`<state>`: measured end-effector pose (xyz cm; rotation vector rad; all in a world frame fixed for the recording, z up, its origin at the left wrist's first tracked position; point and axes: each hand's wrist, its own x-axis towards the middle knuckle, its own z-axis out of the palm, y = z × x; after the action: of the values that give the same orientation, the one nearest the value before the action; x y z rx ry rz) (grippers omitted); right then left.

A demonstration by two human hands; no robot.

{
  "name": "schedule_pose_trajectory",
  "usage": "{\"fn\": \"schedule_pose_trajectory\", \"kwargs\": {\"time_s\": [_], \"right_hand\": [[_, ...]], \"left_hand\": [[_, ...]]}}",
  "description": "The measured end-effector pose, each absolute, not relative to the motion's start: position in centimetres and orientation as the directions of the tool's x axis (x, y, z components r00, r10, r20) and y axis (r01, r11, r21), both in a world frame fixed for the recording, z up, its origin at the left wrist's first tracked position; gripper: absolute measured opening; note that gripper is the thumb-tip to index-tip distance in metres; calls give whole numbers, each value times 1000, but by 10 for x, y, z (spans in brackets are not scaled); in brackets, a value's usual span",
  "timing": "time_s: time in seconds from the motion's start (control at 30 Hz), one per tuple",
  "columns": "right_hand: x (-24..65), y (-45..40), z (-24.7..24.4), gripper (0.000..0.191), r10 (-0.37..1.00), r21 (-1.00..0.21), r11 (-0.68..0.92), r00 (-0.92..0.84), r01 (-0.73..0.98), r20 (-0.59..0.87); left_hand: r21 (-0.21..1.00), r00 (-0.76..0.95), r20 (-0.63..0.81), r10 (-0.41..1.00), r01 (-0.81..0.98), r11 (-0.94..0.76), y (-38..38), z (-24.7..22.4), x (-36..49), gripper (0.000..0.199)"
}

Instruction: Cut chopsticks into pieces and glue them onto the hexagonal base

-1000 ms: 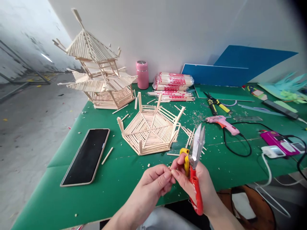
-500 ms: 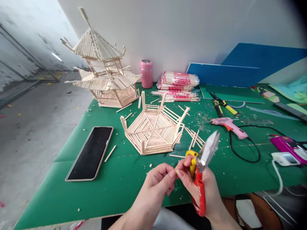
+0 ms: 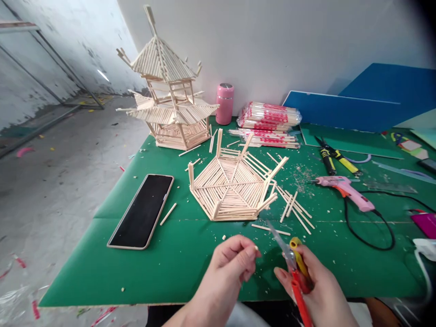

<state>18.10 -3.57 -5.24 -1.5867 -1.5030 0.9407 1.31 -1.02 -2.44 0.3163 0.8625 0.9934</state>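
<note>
My left hand (image 3: 233,268) is closed in a pinch at the near side of the table, with the pale end of a small wooden stick piece (image 3: 256,248) showing at its fingertips. To its right, my right hand (image 3: 318,281) grips scissors (image 3: 289,259) with one yellow and one red handle, the blades aimed up and left. Beyond both hands lies a hexagonal stick base (image 3: 228,185) with short upright posts at its corners and low rails on some sides. Loose sticks (image 3: 296,209) are scattered off its right edge.
A stick pagoda (image 3: 177,113) stands at the back left, beside a pink flask (image 3: 225,104) and bundled sticks in wrappers (image 3: 269,117). A phone (image 3: 141,211) lies at left. Pliers (image 3: 335,156) and a corded pink glue gun (image 3: 345,190) are at right.
My hands have separated; the right one has moved right and turned the scissors so the blades point left. The left still pinches. The camera view has shifted left.
</note>
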Motion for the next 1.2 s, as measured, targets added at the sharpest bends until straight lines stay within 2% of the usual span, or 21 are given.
{"fn": "schedule_pose_trajectory", "kwargs": {"time_s": [0.07,0.17,0.27,0.4,0.6,0.73,0.97,1.2], "right_hand": [[184,-37,-48,25,999,-800,-29,4,600,-33],[187,-34,-39,31,994,-573,87,-112,815,-8],[189,-30,-34,39,977,-437,208,-204,875,57],[188,-29,-33,43,970,-367,243,-224,898,94],[184,-30,-28,41,961,-373,275,-254,886,105],[180,-29,-26,44,976,-418,207,-218,885,21],[176,-28,-21,37,981,-521,120,-182,845,-69],[178,-30,-19,40,980,-530,82,-165,844,-112]], "left_hand": [[629,201,-462,864,-613,479,-4,-19,6,18],[671,159,-419,894,-610,423,0,-18,0,17],[685,145,-400,905,-610,400,2,-21,-1,16],[698,143,-396,907,-594,399,2,-23,-1,16],[713,156,-374,914,-582,391,4,-26,0,14],[715,171,-354,920,-584,384,4,-27,1,11],[716,190,-330,925,-587,376,3,-27,0,10],[731,212,-289,933,-581,359,2,-29,-2,7]]}}
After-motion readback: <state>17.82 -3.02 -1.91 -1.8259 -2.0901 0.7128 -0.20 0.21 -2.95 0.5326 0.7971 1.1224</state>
